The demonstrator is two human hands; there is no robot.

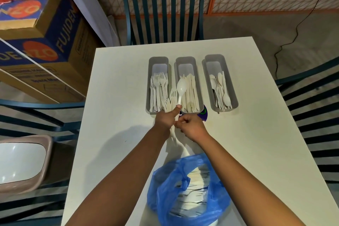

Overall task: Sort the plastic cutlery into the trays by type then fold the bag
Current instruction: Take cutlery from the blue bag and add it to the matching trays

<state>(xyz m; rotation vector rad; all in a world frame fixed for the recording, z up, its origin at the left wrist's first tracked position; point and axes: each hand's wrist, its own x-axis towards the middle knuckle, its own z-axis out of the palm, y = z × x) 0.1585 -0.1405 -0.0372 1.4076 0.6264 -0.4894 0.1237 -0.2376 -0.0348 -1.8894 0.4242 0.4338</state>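
Plastic cutlery fills a crumpled blue plastic bag at the near edge of the white square table. Beyond stand three grey oblong trays: forks left, knives middle, spoons right. Left hand grips a bundle with a white plastic spoon sticking up; right hand, fingers curled, pinches the bundle's handles.

place: storeroom-like dining corner | cues: stacked cardboard boxes, white table, slatted chairs

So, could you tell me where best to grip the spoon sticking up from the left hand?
Pinch the spoon on its bare handle just below the bowl, from the right, where the right hand already is. Forks crowd its left, and the left hand grips the lower handle.
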